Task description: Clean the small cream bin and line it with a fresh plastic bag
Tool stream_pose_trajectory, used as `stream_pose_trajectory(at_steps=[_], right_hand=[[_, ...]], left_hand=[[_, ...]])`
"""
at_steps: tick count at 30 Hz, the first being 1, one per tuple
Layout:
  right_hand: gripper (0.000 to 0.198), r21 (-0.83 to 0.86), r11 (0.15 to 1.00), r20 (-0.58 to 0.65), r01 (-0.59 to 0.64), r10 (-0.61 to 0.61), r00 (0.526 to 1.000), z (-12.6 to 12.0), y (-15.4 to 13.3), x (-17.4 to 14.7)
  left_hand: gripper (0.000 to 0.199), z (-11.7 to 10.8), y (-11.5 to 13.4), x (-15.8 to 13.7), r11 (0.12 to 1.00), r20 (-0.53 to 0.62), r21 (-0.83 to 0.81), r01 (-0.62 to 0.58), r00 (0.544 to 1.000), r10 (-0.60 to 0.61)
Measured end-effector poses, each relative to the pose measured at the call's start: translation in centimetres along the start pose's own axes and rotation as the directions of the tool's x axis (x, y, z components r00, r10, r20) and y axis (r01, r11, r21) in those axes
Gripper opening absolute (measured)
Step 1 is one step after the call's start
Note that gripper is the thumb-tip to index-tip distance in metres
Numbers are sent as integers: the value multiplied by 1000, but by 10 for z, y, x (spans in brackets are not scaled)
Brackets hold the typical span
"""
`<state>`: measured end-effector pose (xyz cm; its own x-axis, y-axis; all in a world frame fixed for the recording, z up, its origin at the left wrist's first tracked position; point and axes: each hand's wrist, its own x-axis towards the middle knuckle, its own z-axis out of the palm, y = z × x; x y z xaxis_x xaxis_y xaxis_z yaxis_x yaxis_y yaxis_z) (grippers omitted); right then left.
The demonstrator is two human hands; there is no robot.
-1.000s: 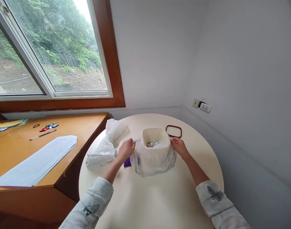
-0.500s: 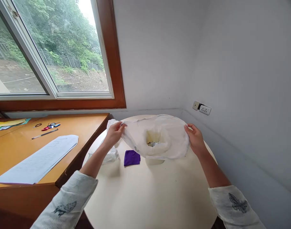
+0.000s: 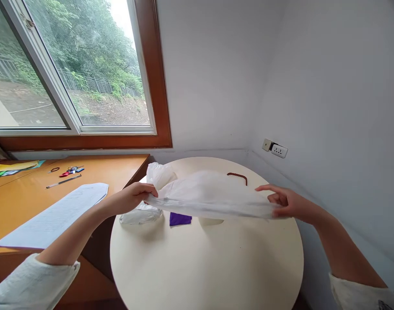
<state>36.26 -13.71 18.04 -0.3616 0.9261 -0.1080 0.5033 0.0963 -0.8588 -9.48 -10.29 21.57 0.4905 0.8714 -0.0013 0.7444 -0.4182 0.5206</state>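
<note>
A thin white plastic bag (image 3: 210, 196) is stretched sideways over a pale container (image 3: 211, 221), of which only the lower front shows. My left hand (image 3: 137, 198) pinches the bag's left edge between thumb and fingers. At the opposite end my right hand (image 3: 286, 202) grips the right edge, index finger stretched out along it. The bag's rim is drawn into a nearly straight line, hiding its inside. Just in front of it lies a folded purple cloth (image 3: 180, 219). Behind the bag, part of a brown bar-shaped handle (image 3: 239, 175) sticks out.
More crumpled white plastic (image 3: 160, 174) sits on the left of the round cream table (image 3: 203, 267). A wooden desk (image 3: 119, 172) adjoins, with paper sheets (image 3: 61, 213), a pen (image 3: 64, 181) and keys (image 3: 72, 170). A wall with a socket (image 3: 279, 150) borders the right side.
Both hands have come lower and farther apart, pulling the bag's wide round mouth into a flat line. The container's inside is no longer visible, and the brown handle has come into view.
</note>
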Motion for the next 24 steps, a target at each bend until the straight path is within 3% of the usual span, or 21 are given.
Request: stream_pose_trajectory(at_steps=[2,4,7,8,9,11,14,17,20,22,24], right_hand=[[68,-168,985,155,-34,61,986,1,-7,-3],[64,-321,946,224,-43,120,967,2,-11,-4],[25,-446,894,265,-36,170,949,3,-12,-1],[10,-469,883,275,-29,177,945,3,-12,0],[8,-482,876,288,-20,180,941,2,-13,1],[18,-477,879,305,0,165,938,0,-18,3],[18,-353,935,313,42,76,947,-4,-32,6],[23,-123,988,253,96,-62,965,-6,-49,13],[26,88,970,7,227,-229,973,-3,-67,30],[24,215,914,-146,345,-319,936,3,-80,47],[22,311,845,-237,434,-374,897,12,-94,66]], left_hand=[[21,-2,8,-4,999,50,49,17,999,-19],[17,-3,14,-8,996,117,87,-8,993,-2],[21,-2,18,-13,983,162,179,-44,987,14],[26,-2,18,-14,975,154,218,-39,988,5],[29,0,18,-14,968,143,249,-32,990,-4],[24,1,18,-14,957,120,288,-25,993,-10],[5,0,22,-8,958,63,278,-71,996,55],[10,-4,30,6,981,-90,121,-150,983,162],[14,-7,40,30,947,-306,-218,-237,938,164],[21,-6,49,49,828,-345,-479,-290,930,126],[29,-3,60,69,675,-302,-660,-331,939,165]])
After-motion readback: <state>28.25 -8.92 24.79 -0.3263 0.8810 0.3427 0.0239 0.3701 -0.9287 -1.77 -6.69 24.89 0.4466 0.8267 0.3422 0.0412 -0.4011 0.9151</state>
